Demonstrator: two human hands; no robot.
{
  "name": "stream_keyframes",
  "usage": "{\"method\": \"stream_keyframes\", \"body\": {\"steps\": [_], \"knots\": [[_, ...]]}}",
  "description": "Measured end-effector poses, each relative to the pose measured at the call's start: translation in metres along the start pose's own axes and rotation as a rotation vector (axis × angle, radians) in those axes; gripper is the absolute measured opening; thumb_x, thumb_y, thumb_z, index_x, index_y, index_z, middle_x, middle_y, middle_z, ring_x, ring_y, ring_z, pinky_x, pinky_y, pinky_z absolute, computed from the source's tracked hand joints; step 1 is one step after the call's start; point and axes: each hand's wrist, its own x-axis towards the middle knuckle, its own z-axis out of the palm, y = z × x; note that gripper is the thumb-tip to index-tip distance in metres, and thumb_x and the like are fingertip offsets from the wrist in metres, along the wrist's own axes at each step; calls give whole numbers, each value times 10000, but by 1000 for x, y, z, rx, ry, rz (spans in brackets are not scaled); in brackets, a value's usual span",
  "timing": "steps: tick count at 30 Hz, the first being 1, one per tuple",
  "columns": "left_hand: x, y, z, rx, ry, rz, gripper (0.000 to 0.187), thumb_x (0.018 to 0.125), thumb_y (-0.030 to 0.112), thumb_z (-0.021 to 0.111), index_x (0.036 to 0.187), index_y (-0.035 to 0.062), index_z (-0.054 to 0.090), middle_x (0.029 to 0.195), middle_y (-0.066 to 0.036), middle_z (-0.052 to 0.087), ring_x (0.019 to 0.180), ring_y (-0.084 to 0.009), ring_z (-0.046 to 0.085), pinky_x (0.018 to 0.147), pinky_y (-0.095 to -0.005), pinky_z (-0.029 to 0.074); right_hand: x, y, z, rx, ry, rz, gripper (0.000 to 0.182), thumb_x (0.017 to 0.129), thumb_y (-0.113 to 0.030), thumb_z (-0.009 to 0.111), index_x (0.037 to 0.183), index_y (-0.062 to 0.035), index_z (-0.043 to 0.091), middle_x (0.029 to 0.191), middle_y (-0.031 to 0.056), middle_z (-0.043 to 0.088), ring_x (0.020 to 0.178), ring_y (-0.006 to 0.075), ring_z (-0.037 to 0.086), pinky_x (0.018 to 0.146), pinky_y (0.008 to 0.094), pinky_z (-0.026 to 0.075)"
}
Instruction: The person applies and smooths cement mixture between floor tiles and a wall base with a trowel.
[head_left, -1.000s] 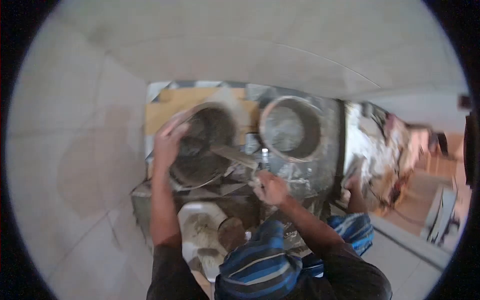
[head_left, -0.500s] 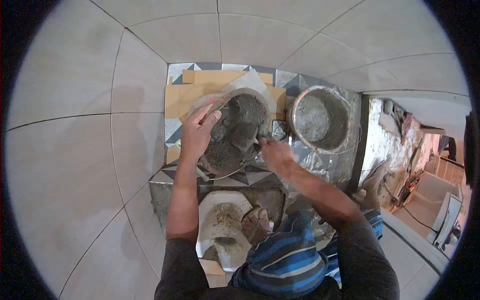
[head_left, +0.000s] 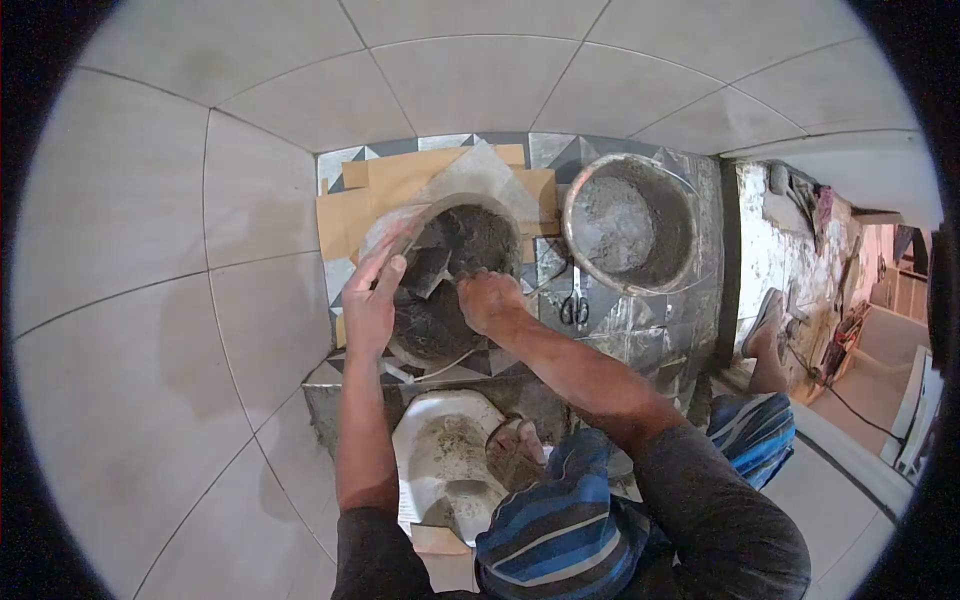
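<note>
A tilted bucket [head_left: 520,238] filled with dark wet mortar [head_left: 480,228] stands on the raised tiled ledge in front of me. My left hand [head_left: 370,305] is closed on its left rim, thumb over the edge. Inside the bucket, my right hand [head_left: 492,303] grips the handle of a trowel [head_left: 428,270]. The trowel's flat blade points left, against the mortar near my left hand. My fingers hide most of the handle. The bucket's wire handle hangs down at the front, by a white grip [head_left: 397,372].
To the right is a second bucket [head_left: 573,250] with grey residue, and scissors [head_left: 574,305] lie beside it. Cardboard [head_left: 405,172] covers part of the ledge. A soiled squat toilet [head_left: 480,402] sits below, next to my foot [head_left: 515,452]. Tiled walls [head_left: 470,85] close in behind and left.
My right hand has moved the trowel left through the mortar, closer to my left hand. My left hand stays on the rim. The scissors now show clearly as the view has shifted.
</note>
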Motion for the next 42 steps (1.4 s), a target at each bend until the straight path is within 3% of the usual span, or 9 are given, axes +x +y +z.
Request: {"method": "stream_keyframes", "body": {"steps": [6,10,20,26,28,30,34,35,42], "knots": [[-8,-5,10,21,-11,50,420,972,232,633,1311,-14,611,1372,-131,598,1298,-226,513,1122,-371,341,-7,-4,-29,144,232,56,373,942,-148,479,1292,-34,545,1124,230,641,978,365,688,816,465,571],[-9,6,11,24,-14,60,416,976,218,625,1318,-18,604,1373,-137,595,1301,-226,507,1124,-367,335,-7,-2,-18,135,196,58,359,924,-134,505,1262,-23,552,1082,223,640,974,374,687,807,465,569],[-5,-13,-7,-136,87,-116,430,978,236,625,1313,-32,605,1328,-118,620,1250,-193,528,1093,-322,353,-75,32,46,435,613,-33,381,867,-170,628,1220,-53,543,994,161,575,859,368,618,721,474,523],[-1,-9,-12,233,176,-226,478,985,349,605,1256,-43,636,1251,-181,643,1176,-259,569,1054,-376,391,-145,80,57,474,790,60,388,829,-190,668,1172,-46,557,986,167,566,863,395,617,722,486,533],[2,-26,-18,192,114,-129,481,998,358,584,1248,-50,633,1216,-166,649,1143,-245,574,1037,-374,404,-177,109,64,476,861,141,369,863,-218,642,1191,-67,567,1022,170,585,880,402,631,728,489,549],[-2,-12,-5,-106,96,-226,497,1015,361,558,1270,-63,605,1193,-146,647,1124,-223,571,1021,-362,414,-206,136,70,532,1081,140,454,832,-220,668,1229,-29,562,1075,195,609,889,409,640,765,459,551],[-2,-13,2,-61,134,-240,501,1018,347,563,1288,-74,576,1205,-118,628,1110,-201,565,1006,-344,422,-256,194,73,712,1214,478,411,835,-194,686,1182,-3,576,995,216,640,858,396,653,775,437,531],[-1,-18,1,-73,167,-250,502,1015,346,568,1289,-74,572,1220,-114,620,1112,-203,564,1006,-343,422,-263,226,107,684,1105,631,366,879,-90,612,1231,-6,556,1080,191,666,994,294,670,840,383,510],[-1,-43,-7,102,180,-185,534,1013,380,564,1305,-68,562,1262,-124,597,1138,-212,550,1019,-349,410,-276,349,156,528,1024,1051,336,882,-135,640,1176,-12,533,1002,220,649,950,404,640,839,443,498]]}}
